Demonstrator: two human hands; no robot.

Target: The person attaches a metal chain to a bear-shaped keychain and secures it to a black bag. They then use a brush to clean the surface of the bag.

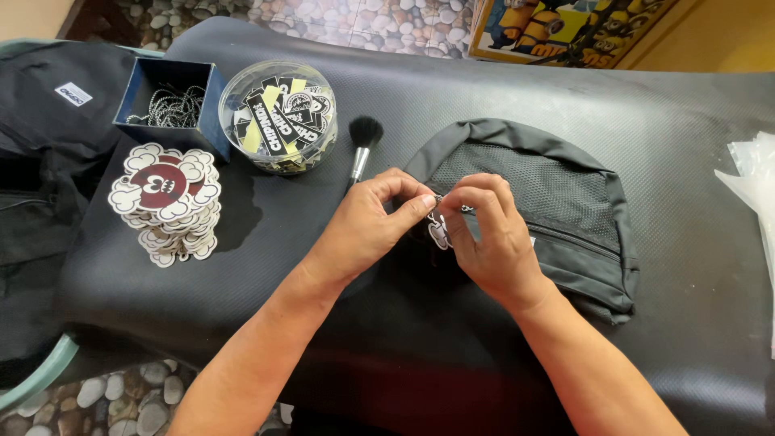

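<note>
A black pouch [565, 194] with a mesh panel lies on the black mat at centre right. My left hand [371, 222] and my right hand [492, 242] meet at its left end. Both pinch a thin ball chain [440, 202] between fingertips. A small white cloud-shaped tag [438, 235] dangles from the chain between the two hands. The pouch's left edge is hidden under my fingers.
A black-bristled brush [362, 145] lies just left of the pouch. Further left stand a round clear tub of printed tags [278, 117], a blue box of ball chains [171, 103] and a stack of cloud-shaped cards [165, 198]. Clear plastic bags [755, 182] lie at the right edge.
</note>
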